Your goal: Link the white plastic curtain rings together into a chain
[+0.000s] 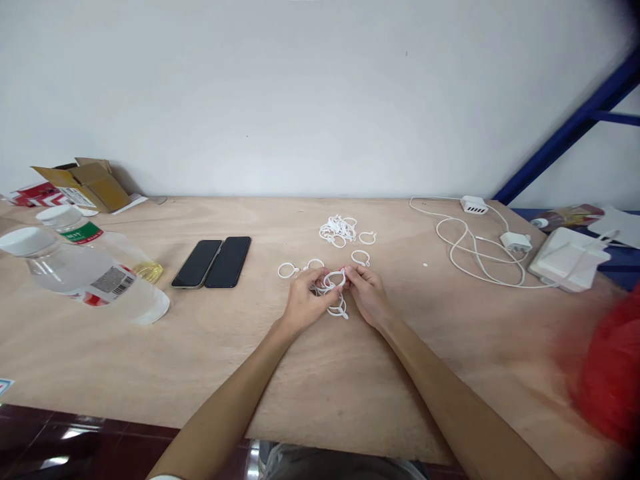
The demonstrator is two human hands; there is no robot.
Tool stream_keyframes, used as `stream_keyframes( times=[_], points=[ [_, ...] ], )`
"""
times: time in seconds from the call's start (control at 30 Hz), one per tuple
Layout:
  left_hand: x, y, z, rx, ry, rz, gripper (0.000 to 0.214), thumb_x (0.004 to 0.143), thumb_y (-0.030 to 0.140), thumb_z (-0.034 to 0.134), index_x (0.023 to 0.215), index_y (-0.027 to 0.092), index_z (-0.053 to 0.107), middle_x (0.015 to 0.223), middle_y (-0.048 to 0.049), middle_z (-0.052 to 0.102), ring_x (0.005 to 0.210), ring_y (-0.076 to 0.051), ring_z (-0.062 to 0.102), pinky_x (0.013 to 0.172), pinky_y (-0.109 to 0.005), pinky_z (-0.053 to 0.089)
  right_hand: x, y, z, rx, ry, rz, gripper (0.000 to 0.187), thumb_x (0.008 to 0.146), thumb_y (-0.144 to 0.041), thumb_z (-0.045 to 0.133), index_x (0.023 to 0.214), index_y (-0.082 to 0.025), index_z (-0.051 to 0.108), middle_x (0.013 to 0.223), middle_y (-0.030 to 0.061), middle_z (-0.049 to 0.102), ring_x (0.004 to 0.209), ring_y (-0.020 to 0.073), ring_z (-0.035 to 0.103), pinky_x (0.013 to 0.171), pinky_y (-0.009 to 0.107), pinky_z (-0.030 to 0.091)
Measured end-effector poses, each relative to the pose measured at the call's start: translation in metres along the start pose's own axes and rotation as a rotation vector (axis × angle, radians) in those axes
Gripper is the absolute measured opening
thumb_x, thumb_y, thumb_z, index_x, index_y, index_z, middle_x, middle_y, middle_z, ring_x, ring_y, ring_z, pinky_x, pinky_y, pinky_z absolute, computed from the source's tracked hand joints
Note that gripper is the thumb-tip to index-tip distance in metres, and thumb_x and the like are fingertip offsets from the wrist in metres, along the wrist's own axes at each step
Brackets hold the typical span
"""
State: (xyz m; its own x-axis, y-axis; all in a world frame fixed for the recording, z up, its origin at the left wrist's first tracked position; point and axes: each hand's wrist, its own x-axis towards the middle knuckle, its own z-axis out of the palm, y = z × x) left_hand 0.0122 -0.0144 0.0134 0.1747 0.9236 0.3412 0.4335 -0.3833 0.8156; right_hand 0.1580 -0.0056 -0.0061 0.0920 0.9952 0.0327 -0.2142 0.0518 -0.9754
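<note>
Apparently, the left hand (306, 295) and right hand (367, 293) pinch one white ring (336, 273) between nearly closed fingers; loose rings (343, 312) lie just beneath those fingertips. A slackened pinch could drop it among them, and pulling unevenly might bend its thin band.

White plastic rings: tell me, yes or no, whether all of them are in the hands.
No, a heap of white plastic rings lies on the pale wooden table beyond the left hand and right hand.
</note>
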Motion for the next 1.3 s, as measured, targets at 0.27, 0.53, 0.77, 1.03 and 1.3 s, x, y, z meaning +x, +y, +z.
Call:
stream_keyframes(
  times=[0.27,0.53,0.77,1.03,1.3],
  points=[
    [0.0,-0.003,0.002,-0.035,0.037,-0.006,0.02,0.074,0.026,0.063,0.091,0.017,0.066,0.078,-0.0017,0.066,0.073,-0.015,0.058,0.075,-0.03,0.046,-0.001,-0.003,0.003,0.054,-0.017,-0.017,0.032,0.068,-0.051,0.07,0.067,-0.019,0.062,0.065,-0.0014,0.054,0.061,0.0117,0.046,0.062,0.027,0.041],
    [0.002,-0.003,-0.001,-0.07,-0.04,-0.017,0.013,0.077,0.029,0.058,0.08,0.018,0.065,0.069,0.0009,0.059,0.067,-0.013,0.053,0.066,-0.024,0.045,-0.002,0.002,0.005,-0.137,0.076,-0.067,0.033,0.074,-0.05,0.062,0.062,-0.02,0.053,0.056,-0.0036,0.044,0.055,0.0116,0.04,0.055,0.026,0.036],
    [0.003,-0.009,0.001,-0.145,-0.048,-0.056,0.016,0.079,0.029,0.058,0.086,0.016,0.065,0.075,-0.0004,0.063,0.072,-0.014,0.057,0.067,-0.024,0.047,-0.006,-0.005,0.01,-0.299,0.103,-0.147,0.03,0.079,-0.047,0.053,0.067,-0.02,0.054,0.059,-0.0025,0.049,0.056,0.0132,0.044,0.057,0.027,0.039],
    [-0.001,-0.014,-0.001,0.18,0.089,0.152,0.042,0.068,0.011,0.058,0.108,0.021,0.064,0.108,-0.007,0.068,0.102,-0.023,0.061,0.097,-0.043,0.042,0.011,-0.004,-0.035,-0.95,0.22,-0.423,0.034,0.085,-0.021,0.045,0.112,-0.017,0.065,0.099,0.0122,0.059,0.093,0.0255,0.053,0.087,0.04,0.042],
    [-0.002,-0.019,0.0,0.242,0.121,0.216,0.044,0.071,0.01,0.054,0.112,0.022,0.064,0.126,-0.0085,0.06,0.117,-0.024,0.054,0.102,-0.044,0.039,0.018,0.005,-0.046,-1.162,0.198,-0.344,0.027,0.083,-0.018,0.049,0.097,-0.021,0.072,0.09,0.012,0.063,0.091,0.0277,0.051,0.084,0.042,0.04]
  ],
)
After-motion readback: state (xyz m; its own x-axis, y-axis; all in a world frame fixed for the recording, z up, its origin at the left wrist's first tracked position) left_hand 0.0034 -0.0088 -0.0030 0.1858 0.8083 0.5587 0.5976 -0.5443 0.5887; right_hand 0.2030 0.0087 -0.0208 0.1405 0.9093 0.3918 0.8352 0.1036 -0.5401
